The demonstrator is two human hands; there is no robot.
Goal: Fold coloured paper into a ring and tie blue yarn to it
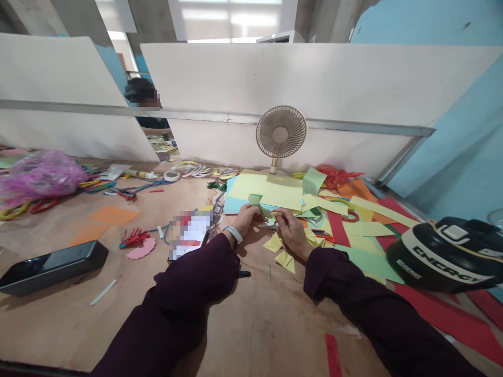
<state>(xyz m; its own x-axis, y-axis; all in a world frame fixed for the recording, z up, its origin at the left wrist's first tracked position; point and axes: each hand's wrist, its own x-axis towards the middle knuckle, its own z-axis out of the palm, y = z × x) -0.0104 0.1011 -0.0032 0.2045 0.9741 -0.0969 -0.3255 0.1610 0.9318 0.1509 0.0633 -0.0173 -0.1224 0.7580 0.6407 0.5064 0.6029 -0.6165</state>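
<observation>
Fingers of left hand [248,219] hold green paper [255,200]; right hand [291,230] looks narrow-fingered near its edge, above tabletop [251,324].

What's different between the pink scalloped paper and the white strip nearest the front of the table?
The pink scalloped paper is broad and roundish, while the white strip is narrow and straight. The pink scalloped paper touches a red fringed bundle; the white strip touches only the table. Both lie flat.

"ENERGY" in blk caps on white band of blk bottle [444,256], smaller label below unreadable
</observation>
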